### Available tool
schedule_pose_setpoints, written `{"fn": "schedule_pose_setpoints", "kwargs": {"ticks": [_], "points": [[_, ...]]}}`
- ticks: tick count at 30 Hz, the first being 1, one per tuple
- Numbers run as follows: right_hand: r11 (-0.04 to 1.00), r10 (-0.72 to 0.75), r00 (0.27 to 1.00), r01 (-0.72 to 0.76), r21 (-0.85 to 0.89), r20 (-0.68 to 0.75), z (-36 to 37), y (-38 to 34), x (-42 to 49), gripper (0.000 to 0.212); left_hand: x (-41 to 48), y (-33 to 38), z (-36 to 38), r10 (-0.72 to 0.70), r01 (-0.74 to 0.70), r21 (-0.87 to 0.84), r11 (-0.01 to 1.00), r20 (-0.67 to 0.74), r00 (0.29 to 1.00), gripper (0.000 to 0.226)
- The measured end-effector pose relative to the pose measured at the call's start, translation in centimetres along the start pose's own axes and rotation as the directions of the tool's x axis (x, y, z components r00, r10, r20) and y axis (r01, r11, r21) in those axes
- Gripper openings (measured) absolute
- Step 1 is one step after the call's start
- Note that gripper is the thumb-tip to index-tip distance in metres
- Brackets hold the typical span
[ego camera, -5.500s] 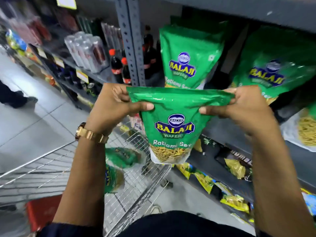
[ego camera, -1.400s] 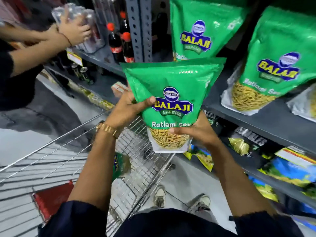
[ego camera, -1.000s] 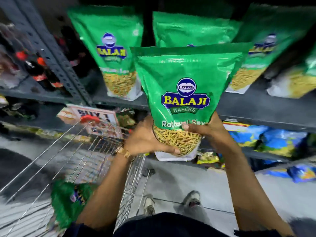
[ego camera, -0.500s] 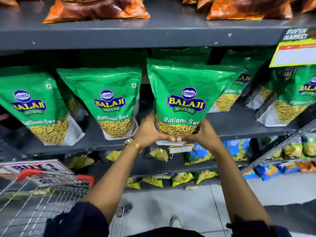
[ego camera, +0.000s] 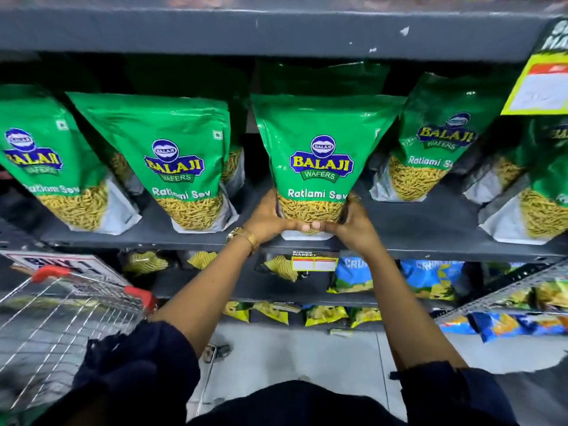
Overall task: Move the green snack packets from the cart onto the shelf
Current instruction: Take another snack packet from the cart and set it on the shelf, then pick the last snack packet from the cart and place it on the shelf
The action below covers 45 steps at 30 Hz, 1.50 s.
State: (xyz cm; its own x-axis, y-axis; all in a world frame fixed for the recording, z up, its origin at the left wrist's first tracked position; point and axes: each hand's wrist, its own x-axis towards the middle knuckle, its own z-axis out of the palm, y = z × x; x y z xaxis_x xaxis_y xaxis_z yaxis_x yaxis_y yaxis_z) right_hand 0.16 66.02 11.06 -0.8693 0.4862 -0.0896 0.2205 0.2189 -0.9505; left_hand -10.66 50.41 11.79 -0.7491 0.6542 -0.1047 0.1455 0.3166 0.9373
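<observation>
Glossy green foil snack packet (ego camera: 319,167) now stands upright on the dark grey metal shelf (ego camera: 430,222), up from over the wire cart (ego camera: 55,315). Left hand (ego camera: 267,219) and right hand (ego camera: 353,222) still clasp its base; placement looks nearly done, release next.

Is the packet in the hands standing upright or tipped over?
Upright: the held packet stands base down on the shelf, logo level, both hands at its base.
</observation>
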Motion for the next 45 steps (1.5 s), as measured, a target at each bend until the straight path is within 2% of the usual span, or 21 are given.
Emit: {"fn": "schedule_pose_setpoints", "kwargs": {"ticks": [3,6,8,11,13,15,17,20,23,25,28,31,32,35,36,37,39,40,42,43,45], "points": [[1.000,-0.017,1.000,0.017,0.016,-0.020,0.2,0.2,0.1,0.081,0.6,-0.4,0.2,0.005,-0.004,-0.028,1.000,0.019,1.000,0.103],[0.999,-0.016,0.999,0.018,0.037,-0.039,0.5,0.4,-0.2,0.091,0.5,-0.7,0.3,0.017,-0.016,-0.037,0.999,0.013,1.000,0.101],[0.997,-0.078,0.988,0.077,-0.007,-0.131,0.7,0.9,-0.7,0.100,0.1,-0.9,0.5,0.028,-0.027,0.016,0.999,-0.033,0.999,0.099],[0.983,-0.184,0.919,0.163,-0.089,-0.348,1.8,0.0,-3.3,0.106,-1.7,-2.0,0.5,0.063,-0.057,0.045,0.997,-0.142,0.988,0.104],[0.968,-0.251,0.856,0.235,-0.093,-0.451,3.0,-0.5,-5.5,0.087,-4.0,-2.4,0.3,0.071,-0.065,0.038,0.997,-0.194,0.978,0.098],[0.922,-0.386,0.794,0.342,-0.179,-0.470,4.8,-1.0,-7.3,0.064,-6.6,-3.0,-0.6,0.112,-0.101,0.055,0.993,-0.255,0.960,0.080],[0.854,-0.519,0.755,0.444,-0.271,-0.401,7.2,-1.6,-8.6,0.048,-9.4,-3.8,-2.1,0.171,-0.134,0.129,0.983,-0.346,0.923,0.060],[0.750,-0.656,0.729,0.603,-0.272,-0.196,11.8,-3.0,-9.5,0.032,-13.6,-6.0,-5.3,0.186,-0.102,0.189,0.977,-0.500,0.846,0.033],[0.708,-0.681,0.730,0.675,-0.207,0.050,17.0,-5.0,-10.6,0.022,-18.3,-9.5,-8.6,0.129,-0.059,0.134,0.989,-0.614,0.779,0.019],[0.700,-0.672,0.716,0.698,-0.151,0.191,21.1,-6.0,-11.1,0.015,-22.1,-12.2,-10.9,0.022,0.013,0.045,0.999,-0.697,0.717,0.013],[0.724,-0.604,0.683,0.685,-0.074,0.411,27.8,-7.0,-11.7,0.017,-28.0,-15.7,-13.9,-0.157,0.137,-0.090,0.986,-0.761,0.630,0.009],[0.761,-0.528,0.591,0.648,0.030,0.609,34.9,-7.8,-12.9,0.022,-34.2,-18.9,-16.4,-0.311,0.258,-0.195,0.946,-0.763,0.566,0.009],[0.768,-0.498,0.549,0.638,0.047,0.671,37.1,-8.0,-13.3,0.020,-36.2,-20.2,-17.1,-0.387,0.332,-0.237,0.913,-0.759,0.523,0.008],[0.809,-0.353,0.417,0.586,0.049,0.838,43.7,-7.4,-14.1,0.019,-40.8,-23.1,-18.7,-0.653,0.593,-0.370,0.715,-0.657,0.377,0.041],[0.819,-0.284,0.366,0.574,0.025,0.886,46.0,-6.9,-14.3,0.022,-42.0,-24.1,-19.0,-0.730,0.621,-0.441,0.647,-0.592,0.340,0.049],[0.812,-0.210,0.318,0.583,-0.016,0.924,48.1,-6.2,-14.3,0.025,-43.1,-24.7,-19.3,-0.794,0.635,-0.506,0.584,-0.519,0.317,0.049],[0.744,-0.051,0.206,0.661,-0.100,0.977,51.8,-4.8,-14.4,0.034,-44.6,-26.1,-19.6,-0.887,0.639,-0.619,0.457,-0.371,0.275,0.038],[0.677,0.057,0.138,0.722,-0.140,0.989,53.7,-4.1,-14.6,0.040,-45.2,-27.1,-19.9,-0.918,0.611,-0.685,0.397,-0.297,0.262,0.039],[0.460,0.305,0.025,0.871,-0.171,0.952,57.0,-2.5,-14.5,0.053,-46.0,-29.1,-19.9,-0.953,0.499,-0.823,0.270,-0.155,0.261,0.049],[0.346,0.396,0.006,0.925,-0.155,0.918,58.3,-1.8,-14.3,0.059,-46.0,-29.8,-19.8,-0.960,0.442,-0.872,0.209,-0.096,0.265,0.055],[0.205,0.506,0.036,0.965,-0.161,0.862,60.6,-0.3,-13.9,0.070,-45.7,-31.3,-19.3,-0.966,0.367,-0.926,0.086,0.012,0.257,0.066]]}}
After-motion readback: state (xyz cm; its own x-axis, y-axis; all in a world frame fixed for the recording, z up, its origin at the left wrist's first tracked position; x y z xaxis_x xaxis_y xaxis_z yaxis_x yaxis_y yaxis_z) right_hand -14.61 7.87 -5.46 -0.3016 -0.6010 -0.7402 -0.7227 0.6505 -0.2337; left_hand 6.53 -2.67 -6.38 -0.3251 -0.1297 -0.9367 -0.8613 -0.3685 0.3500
